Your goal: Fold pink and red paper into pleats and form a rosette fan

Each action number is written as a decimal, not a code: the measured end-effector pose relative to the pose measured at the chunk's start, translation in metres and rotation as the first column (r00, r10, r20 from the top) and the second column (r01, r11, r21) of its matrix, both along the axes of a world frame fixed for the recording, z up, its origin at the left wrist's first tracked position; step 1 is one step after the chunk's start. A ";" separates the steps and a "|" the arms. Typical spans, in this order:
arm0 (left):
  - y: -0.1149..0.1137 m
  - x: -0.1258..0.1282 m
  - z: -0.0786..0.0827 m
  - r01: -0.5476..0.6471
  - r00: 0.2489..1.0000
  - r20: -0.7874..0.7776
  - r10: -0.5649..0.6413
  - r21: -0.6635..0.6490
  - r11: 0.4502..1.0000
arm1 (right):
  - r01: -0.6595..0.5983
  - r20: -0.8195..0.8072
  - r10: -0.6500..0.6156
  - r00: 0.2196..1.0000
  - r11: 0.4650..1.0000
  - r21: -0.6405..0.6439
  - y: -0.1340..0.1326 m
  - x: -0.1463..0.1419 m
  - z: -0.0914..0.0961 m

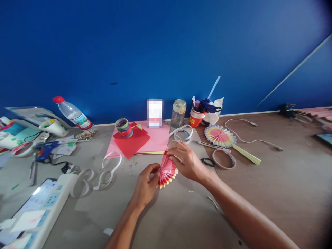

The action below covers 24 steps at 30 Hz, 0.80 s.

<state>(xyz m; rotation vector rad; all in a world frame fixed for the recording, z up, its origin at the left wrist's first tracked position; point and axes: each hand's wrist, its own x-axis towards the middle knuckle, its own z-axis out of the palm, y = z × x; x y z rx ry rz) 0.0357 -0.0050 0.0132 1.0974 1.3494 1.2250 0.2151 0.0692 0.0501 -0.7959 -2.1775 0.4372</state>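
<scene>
**Two hands on a folded paper fan**

Head view: The left hand (pixel 145 185) pinches the lower left edge of a small pleated paper fan in red, pink and yellow (pixel 166 172). The right hand (pixel 187 161) pinches the top right edge of the same fan, fingers curled over the folds. The fan sits low over the grey counter (pixel 181 214), right between both hands.

Just behind the fan lies a stack of pink and red paper sheets (pixel 145 140), with a roll of striped tape (pixel 123 127) on top. Behind the fan and to its right is a finished round paper fan with a yellow stick handle (pixel 220 136). Near the fan's right side lies a ring of clear tape (pixel 224 158). Far to the fan's left are a blue glue gun (pixel 45 151) and a white power strip (pixel 52 204).

To do this well, I think both hands should grip gently, keep the folds even, and pull the pleats apart slowly so the paper does not tear.
</scene>
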 end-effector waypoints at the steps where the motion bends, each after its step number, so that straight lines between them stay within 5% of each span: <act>1: 0.001 -0.001 -0.001 -0.018 1.000 0.015 0.018 -0.001 1.000 | 0.025 -0.035 -0.025 0.999 1.000 0.000 0.000 0.001 0.001; 4: 0.003 -0.004 -0.002 -0.071 0.990 0.120 0.076 -0.042 0.997 | 0.018 -0.025 -0.018 1.000 1.000 0.003 -0.001 0.003 0.004; 11: 0.005 -0.005 0.005 -0.113 0.958 0.251 0.138 -0.113 0.987 | -0.017 0.286 -0.008 0.958 0.996 0.084 -0.009 -0.010 -0.005; 24: 0.004 -0.003 -0.002 -0.046 0.973 0.220 0.070 -0.110 0.993 | 0.035 0.356 -0.112 0.928 0.976 0.215 -0.009 -0.018 -0.021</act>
